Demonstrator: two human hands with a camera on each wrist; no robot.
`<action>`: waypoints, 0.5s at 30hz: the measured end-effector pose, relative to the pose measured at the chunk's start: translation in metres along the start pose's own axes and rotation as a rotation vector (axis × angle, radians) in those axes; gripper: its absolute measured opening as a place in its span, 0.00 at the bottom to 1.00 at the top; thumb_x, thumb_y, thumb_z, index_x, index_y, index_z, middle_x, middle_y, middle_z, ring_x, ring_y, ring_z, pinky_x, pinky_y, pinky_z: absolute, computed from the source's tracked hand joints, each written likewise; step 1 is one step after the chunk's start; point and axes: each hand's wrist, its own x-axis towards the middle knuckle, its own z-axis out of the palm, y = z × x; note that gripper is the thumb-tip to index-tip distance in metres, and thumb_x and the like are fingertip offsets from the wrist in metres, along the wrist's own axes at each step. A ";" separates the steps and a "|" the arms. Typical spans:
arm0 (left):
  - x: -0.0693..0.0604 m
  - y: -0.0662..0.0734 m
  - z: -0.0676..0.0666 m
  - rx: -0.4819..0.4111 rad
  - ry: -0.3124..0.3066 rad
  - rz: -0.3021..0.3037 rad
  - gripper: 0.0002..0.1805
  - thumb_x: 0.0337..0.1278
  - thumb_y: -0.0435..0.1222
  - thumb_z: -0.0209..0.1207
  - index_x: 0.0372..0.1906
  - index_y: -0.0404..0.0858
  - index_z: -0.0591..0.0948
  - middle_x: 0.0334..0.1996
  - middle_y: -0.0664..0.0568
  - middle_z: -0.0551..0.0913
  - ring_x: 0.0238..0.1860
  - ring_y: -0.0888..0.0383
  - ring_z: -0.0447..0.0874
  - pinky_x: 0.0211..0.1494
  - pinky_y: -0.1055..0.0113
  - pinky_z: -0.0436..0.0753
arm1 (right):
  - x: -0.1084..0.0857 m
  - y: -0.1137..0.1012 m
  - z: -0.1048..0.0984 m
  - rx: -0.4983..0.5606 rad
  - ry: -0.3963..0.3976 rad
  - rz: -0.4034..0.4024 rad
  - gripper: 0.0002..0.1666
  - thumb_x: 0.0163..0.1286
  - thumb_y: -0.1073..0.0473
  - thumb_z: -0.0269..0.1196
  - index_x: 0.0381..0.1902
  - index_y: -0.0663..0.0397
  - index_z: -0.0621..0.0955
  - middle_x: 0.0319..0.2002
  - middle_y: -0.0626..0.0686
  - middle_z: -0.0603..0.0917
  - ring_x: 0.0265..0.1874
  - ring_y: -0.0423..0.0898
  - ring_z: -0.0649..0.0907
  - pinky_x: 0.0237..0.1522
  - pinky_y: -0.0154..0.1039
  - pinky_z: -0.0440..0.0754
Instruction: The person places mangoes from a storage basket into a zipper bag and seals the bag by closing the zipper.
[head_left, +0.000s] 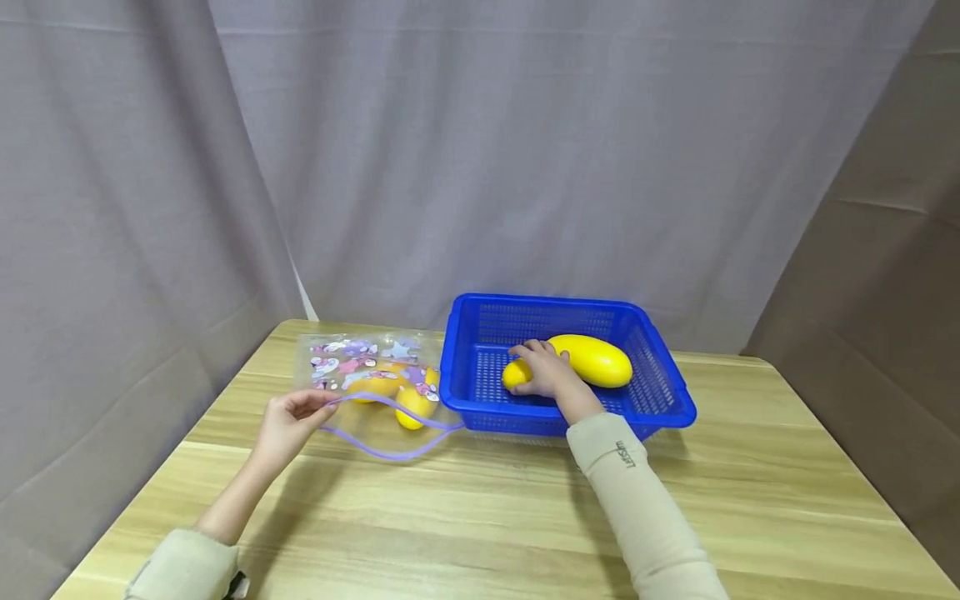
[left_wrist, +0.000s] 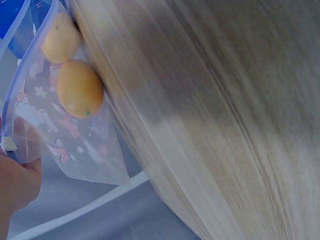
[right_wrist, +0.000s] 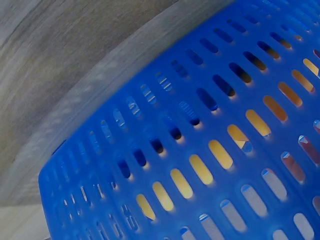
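Two hands (head_left: pixel 291 423) (head_left: pixel 546 371) grip a filmy bag (head_left: pixel 356 347) and one smooth, rounded fruit (head_left: pixel 515 377).

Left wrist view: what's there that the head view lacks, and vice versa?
Only left wrist: white slider on the clear bag; green spot on one bagged fruit.
Only head: right hand gripping a small yellow fruit beside a large yellow fruit.
Both: left hand holding the bag, yellow fruits inside, blue basket, table.

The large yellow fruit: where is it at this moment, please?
In the head view, the large yellow fruit lies inside the blue basket, right of its middle, just beyond and to the right of the right hand.
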 end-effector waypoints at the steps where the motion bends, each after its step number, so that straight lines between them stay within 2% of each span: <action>1: -0.001 0.000 0.000 -0.001 0.002 0.000 0.08 0.50 0.20 0.60 0.36 0.18 0.80 0.26 0.71 0.83 0.29 0.75 0.81 0.36 0.82 0.81 | 0.000 -0.001 0.000 -0.002 -0.004 -0.002 0.39 0.57 0.49 0.69 0.65 0.49 0.69 0.66 0.62 0.66 0.66 0.65 0.61 0.62 0.74 0.54; 4: -0.002 0.000 0.000 0.014 0.006 -0.004 0.07 0.50 0.21 0.60 0.36 0.20 0.81 0.26 0.66 0.85 0.28 0.75 0.81 0.36 0.82 0.81 | 0.000 -0.002 0.000 -0.005 -0.035 0.007 0.39 0.56 0.52 0.69 0.65 0.47 0.68 0.66 0.62 0.65 0.67 0.66 0.61 0.63 0.74 0.53; 10: -0.003 0.002 0.001 0.041 -0.004 -0.009 0.07 0.50 0.22 0.61 0.36 0.22 0.82 0.29 0.41 0.86 0.29 0.74 0.81 0.36 0.81 0.82 | -0.001 -0.001 0.000 -0.003 -0.097 0.042 0.41 0.56 0.56 0.70 0.66 0.46 0.67 0.68 0.62 0.63 0.68 0.67 0.58 0.63 0.74 0.51; 15: -0.001 0.003 0.001 0.054 -0.002 -0.001 0.07 0.51 0.22 0.61 0.36 0.22 0.82 0.30 0.33 0.85 0.29 0.75 0.81 0.36 0.82 0.81 | -0.001 -0.001 -0.001 0.022 -0.129 0.037 0.42 0.57 0.60 0.68 0.68 0.46 0.65 0.69 0.63 0.60 0.68 0.68 0.55 0.64 0.74 0.48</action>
